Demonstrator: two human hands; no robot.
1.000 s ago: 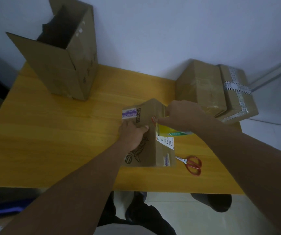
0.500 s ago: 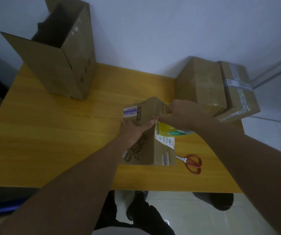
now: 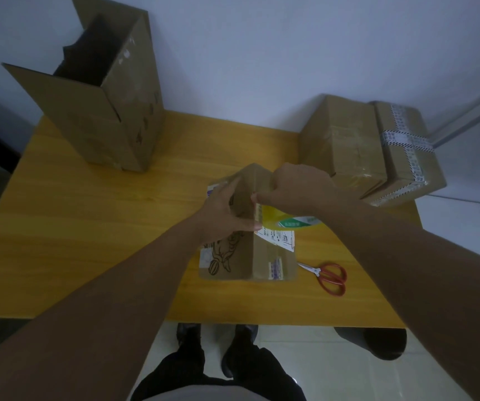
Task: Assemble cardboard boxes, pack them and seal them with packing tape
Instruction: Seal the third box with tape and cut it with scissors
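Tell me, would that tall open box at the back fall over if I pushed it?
Probably. The tall open box stands on its narrow end on the table, much taller than wide, so a push up high could topple it. Its top flaps stick out loose and would likely bend. Inside is too dark to see, so its weight is a guess.

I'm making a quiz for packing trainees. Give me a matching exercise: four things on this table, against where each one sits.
Things:
1 scissors
2 tall open box
3 small box
4 two sealed boxes

Places:
A far left of the table
B far right corner
C middle of the table
D near side, just right of the small box

Pairs: 1-D, 2-A, 3-C, 4-B
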